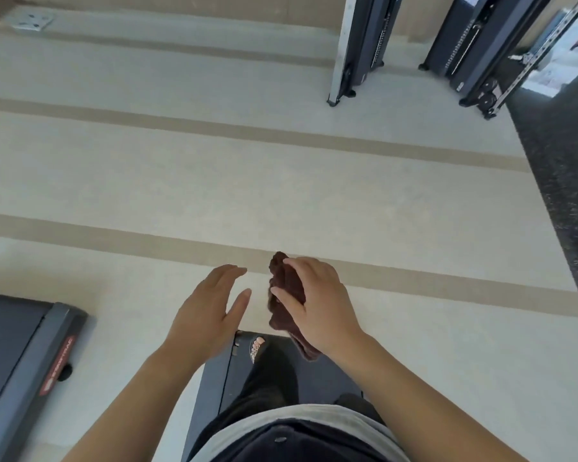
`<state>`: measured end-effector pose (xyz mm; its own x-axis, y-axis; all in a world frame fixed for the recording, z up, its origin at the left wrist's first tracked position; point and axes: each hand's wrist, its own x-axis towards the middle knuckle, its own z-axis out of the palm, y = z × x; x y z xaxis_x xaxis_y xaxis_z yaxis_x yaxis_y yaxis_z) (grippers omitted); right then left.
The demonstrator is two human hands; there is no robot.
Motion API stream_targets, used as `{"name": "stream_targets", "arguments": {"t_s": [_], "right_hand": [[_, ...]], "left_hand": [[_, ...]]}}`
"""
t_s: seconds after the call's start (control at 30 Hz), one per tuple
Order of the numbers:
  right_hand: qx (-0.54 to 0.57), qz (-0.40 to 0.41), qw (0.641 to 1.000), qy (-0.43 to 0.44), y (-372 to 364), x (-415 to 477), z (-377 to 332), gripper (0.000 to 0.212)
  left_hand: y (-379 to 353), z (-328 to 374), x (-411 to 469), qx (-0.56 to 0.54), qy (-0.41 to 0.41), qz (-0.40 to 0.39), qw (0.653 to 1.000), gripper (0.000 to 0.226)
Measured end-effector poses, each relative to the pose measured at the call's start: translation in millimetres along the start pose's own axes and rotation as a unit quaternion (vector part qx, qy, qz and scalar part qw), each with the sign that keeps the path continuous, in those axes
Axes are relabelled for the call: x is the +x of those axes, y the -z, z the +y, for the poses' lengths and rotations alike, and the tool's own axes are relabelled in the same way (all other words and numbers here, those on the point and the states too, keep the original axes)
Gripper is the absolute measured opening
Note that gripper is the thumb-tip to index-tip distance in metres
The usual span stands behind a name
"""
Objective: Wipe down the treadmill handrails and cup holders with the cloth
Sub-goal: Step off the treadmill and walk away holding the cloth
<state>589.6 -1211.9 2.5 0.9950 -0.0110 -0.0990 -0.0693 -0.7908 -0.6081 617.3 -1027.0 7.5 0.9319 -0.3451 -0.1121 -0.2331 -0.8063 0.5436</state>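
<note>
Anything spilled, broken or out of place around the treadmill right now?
Nothing stands out. The floor shows no spill, the right hand grips the cloth, and the left hand holds nothing. Handrails and cup holders are out of view.

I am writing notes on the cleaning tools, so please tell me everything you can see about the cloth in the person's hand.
The cloth is dark reddish brown and looks like soft, thick fabric. It is crumpled into a loose bunch. The right hand grips it, fingers curled round its middle; one end sticks out past the fingers, the other hangs below the wrist. It is held in the air, and nothing else touches it; the open left hand is near but apart.
</note>
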Motion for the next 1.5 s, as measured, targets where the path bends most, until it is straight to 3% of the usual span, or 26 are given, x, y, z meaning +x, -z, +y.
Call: {"name": "stream_targets", "arguments": {"t_s": [0.23, 0.63, 0.9, 1.1, 1.33, 1.5], "right_hand": [[-0.003, 0.046, 0.999, -0.028, 5, 111, -29, 0.045], [0.016, 0.069, 0.997, 0.023, -8, 268, -45, 0.041], [0.044, 0.112, 0.991, 0.052, -39, 442, 37, 0.044], [0.049, 0.115, 0.991, 0.036, -51, 573, 90, 0.044], [0.030, 0.086, 0.993, 0.079, -47, 690, 46, 0.045], [0.050, 0.075, 0.991, 0.103, -81, 794, -3, 0.047]], "left_hand": [[53, -35, 118, 0.039, -0.072, 0.008, 0.997, 0.041], [93, -90, 239, 0.042, -0.038, 0.062, 0.996, 0.042], [39, -132, 429, 0.033, -0.062, 0.119, 0.990, 0.044], [12, -170, 550, 0.030, -0.071, 0.075, 0.994, 0.045], [68, -217, 633, 0.018, -0.027, 0.100, 0.995, 0.045], [112, -287, 705, 0.005, 0.005, 0.114, 0.993, 0.046]]}}
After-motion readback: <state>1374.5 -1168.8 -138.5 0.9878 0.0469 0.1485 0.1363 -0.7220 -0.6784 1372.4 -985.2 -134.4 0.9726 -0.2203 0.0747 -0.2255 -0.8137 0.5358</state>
